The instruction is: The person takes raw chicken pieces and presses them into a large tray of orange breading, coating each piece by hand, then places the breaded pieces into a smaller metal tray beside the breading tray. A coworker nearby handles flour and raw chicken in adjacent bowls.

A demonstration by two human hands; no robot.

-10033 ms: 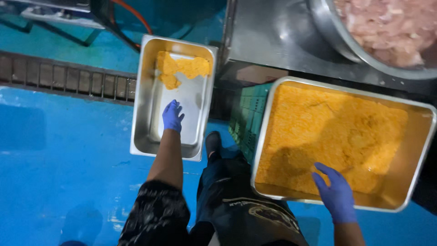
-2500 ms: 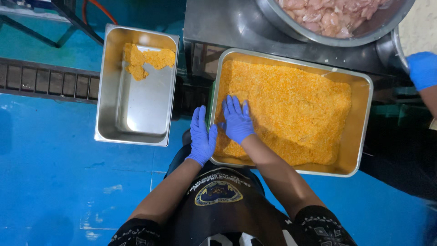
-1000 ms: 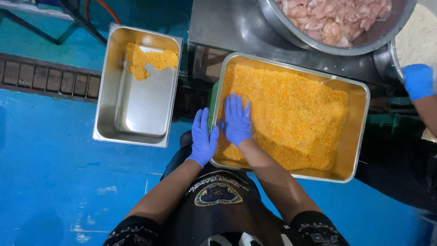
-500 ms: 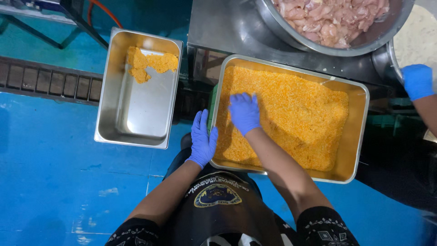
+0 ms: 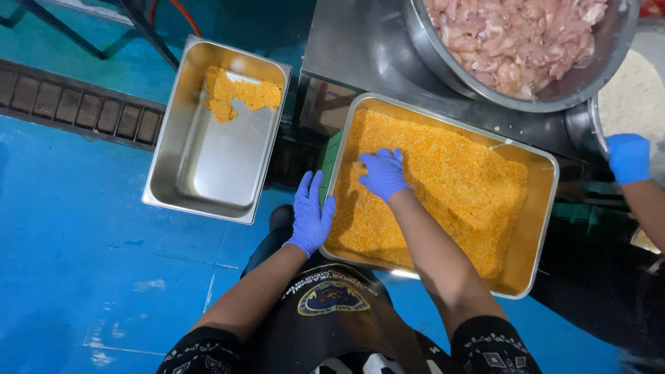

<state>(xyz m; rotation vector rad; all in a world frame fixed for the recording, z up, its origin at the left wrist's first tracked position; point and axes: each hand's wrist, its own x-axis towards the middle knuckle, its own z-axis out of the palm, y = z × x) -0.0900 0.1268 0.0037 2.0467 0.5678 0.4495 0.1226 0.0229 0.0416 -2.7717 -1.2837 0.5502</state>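
A worker in blue gloves bends over a steel tray (image 5: 539,228) filled with orange breadcrumbs (image 5: 457,187), seen from above. The right hand (image 5: 383,173) lies palm down in the crumbs near the tray's left end, fingers loosely curled into the coating; whether they hold anything beneath it cannot be told. The left hand (image 5: 309,213) is open and flat, fingers together, pressed against the outside of the tray's left wall. The tray's long axis runs left to right, so most of the crumbs lie to the right of both hands, nearer the right one. A second steel pan (image 5: 208,166) with a few breaded pieces (image 5: 239,93) sits to the left, a bowl of raw chicken (image 5: 516,34) above, and a co-worker's gloved hand (image 5: 628,158) at the right edge.
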